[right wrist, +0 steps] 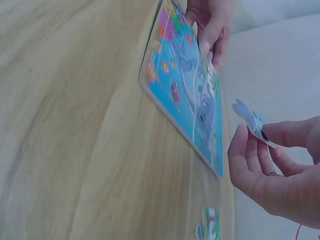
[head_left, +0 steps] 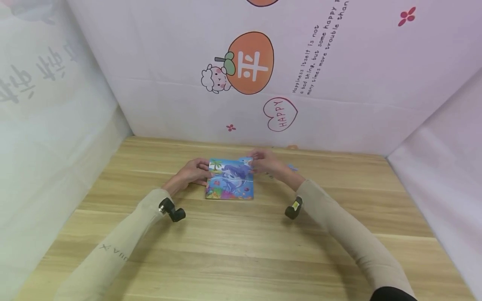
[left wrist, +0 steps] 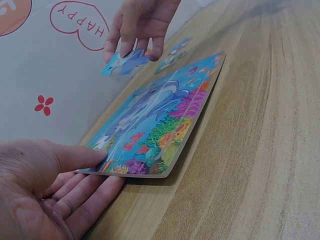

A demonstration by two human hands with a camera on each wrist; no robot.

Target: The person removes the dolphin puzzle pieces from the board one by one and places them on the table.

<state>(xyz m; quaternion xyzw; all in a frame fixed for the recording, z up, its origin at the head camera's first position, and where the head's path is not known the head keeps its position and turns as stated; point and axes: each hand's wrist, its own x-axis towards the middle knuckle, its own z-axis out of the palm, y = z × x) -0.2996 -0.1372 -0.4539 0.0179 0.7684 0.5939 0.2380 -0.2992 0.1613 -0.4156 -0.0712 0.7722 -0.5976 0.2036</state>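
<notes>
A dolphin puzzle board (head_left: 229,184) with a sea picture lies near the back of the wooden table. My left hand (head_left: 193,172) grips its left edge, the thumb (left wrist: 82,157) on top and the fingers under the rim in the left wrist view. Above the board's far right corner, my right hand (head_left: 266,163) pinches a blue puzzle piece (left wrist: 125,64) between thumb and fingers. In the right wrist view that puzzle piece (right wrist: 250,119) is held apart from the board, seen nearly edge-on.
Loose puzzle pieces (left wrist: 172,54) lie on the table beyond the board, one of them a green and white piece (right wrist: 211,223). At the back edge an orange piece (head_left: 292,147) touches the printed wall cloth (head_left: 169,104). White cloth closes both sides.
</notes>
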